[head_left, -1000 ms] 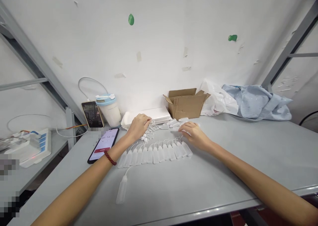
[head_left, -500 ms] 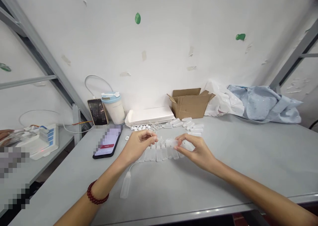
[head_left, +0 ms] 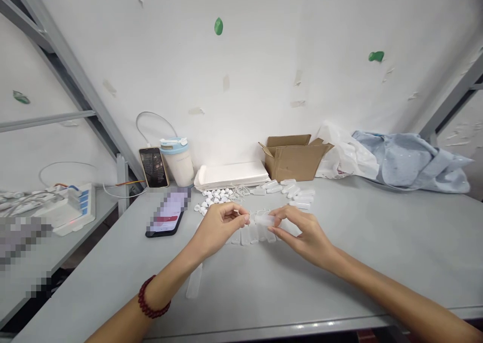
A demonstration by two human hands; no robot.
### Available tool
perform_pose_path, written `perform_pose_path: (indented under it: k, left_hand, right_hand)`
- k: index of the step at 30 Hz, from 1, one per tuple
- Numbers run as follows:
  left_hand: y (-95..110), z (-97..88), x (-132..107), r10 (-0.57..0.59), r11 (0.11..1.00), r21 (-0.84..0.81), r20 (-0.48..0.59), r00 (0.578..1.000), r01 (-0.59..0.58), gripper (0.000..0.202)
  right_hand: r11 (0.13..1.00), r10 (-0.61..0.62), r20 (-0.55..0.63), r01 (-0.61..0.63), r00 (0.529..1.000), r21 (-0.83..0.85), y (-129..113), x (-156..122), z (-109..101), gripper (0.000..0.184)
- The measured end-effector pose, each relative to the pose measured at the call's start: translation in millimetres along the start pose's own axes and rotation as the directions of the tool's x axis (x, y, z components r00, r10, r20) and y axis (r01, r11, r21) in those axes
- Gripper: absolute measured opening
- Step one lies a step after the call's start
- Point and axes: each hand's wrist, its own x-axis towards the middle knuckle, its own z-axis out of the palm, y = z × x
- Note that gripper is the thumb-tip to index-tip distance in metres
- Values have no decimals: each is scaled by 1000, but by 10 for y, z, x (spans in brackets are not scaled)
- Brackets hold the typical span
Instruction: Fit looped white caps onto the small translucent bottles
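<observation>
My left hand (head_left: pixel 222 228) is closed in a pinch, thumb against fingers; what lies between the tips is too small to make out. Just right of it, my right hand (head_left: pixel 307 230) grips a small translucent plastic bottle (head_left: pixel 265 220) between thumb and fingers, its narrow end hard to see. Beneath and between both hands lies a row of similar bottles (head_left: pixel 245 236) side by side on the table, partly hidden by the hands. One single bottle (head_left: pixel 194 282) lies nearer the front edge, its top covered by my left forearm.
White caps (head_left: pixel 215 197) and thin white cords (head_left: pixel 241 190) lie behind my left hand. Further bottles (head_left: pixel 302 199) lie before a cardboard box (head_left: pixel 292 162). At left are a phone (head_left: pixel 168 217), a second phone (head_left: pixel 153 167), a cup (head_left: pixel 179 164) and a power strip (head_left: pixel 85 207).
The whole view has shifted slightly, so things appear further right. My hands have come a little closer together. The right hand still holds the bottle.
</observation>
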Motion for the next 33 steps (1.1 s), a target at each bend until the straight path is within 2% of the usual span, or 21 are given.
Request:
perform_pose_path:
  k: [15, 19, 26, 30, 33]
  left_hand:
    - [-40, 94, -40, -8, 994, -108, 108, 994, 20, 17]
    - [-48, 105, -40, -14, 985, -167, 123, 992, 35, 18]
    - [-28, 131, -74, 50, 972, -233, 170, 984, -9, 16]
    - [-35, 159, -83, 52, 969, -245, 133, 990, -18, 21]
    - [-55, 183, -96, 76, 991, -106, -5, 997, -77, 23]
  right_hand:
    - [997, -59, 12, 58, 998, 51, -32, -46, 9, 6]
    - [996, -35, 29, 33, 999, 77, -52, -63, 23, 2]
    - [995, 33, 122, -44, 992, 91, -105, -102, 66, 33]
    - [998, -5, 107, -2, 994, 68, -107, -100, 69, 39]
    - [995, 10, 63, -16, 998, 101, -101, -80, 64, 35]
